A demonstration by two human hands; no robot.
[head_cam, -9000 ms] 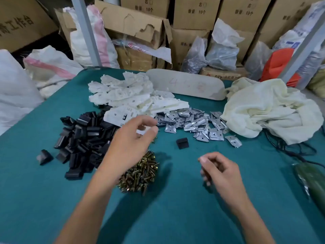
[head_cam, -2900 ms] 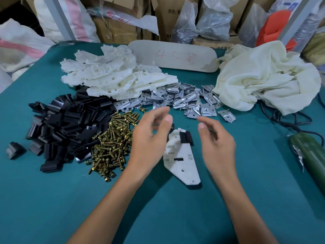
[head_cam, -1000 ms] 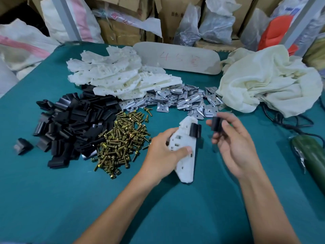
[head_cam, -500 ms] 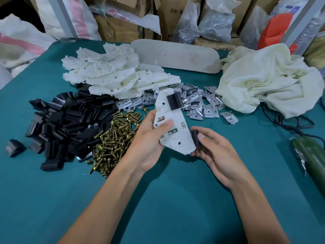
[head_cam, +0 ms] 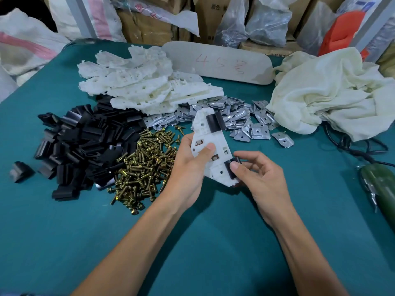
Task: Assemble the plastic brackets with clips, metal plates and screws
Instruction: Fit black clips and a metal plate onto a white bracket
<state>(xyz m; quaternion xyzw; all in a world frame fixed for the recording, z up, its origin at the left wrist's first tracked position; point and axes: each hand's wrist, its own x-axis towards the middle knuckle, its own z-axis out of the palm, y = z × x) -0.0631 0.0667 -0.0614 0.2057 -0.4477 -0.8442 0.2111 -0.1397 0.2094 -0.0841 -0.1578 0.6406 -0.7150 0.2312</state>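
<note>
1. Possibly the black clip [head_cam: 230, 170] seats crooked on the lower edge of the white bracket [head_cam: 210, 144] if the thumb pushes off-square; it could also pop loose.
2. Fingers of the right hand [head_cam: 263, 180] pinch that clip, thumb on top, curled closely round it.
3. Fingers of the left hand [head_cam: 190, 165] grip the bracket's middle, holding it above the tabletop [head_cam: 213, 253] beside the screw pile [head_cam: 145, 167]; another clip [head_cam: 214, 122] sits at its upper end.

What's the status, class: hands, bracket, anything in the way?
Left hand grips white bracket. Right hand pinches near clip on its edge; far clip seated. Nothing in the way.
</note>
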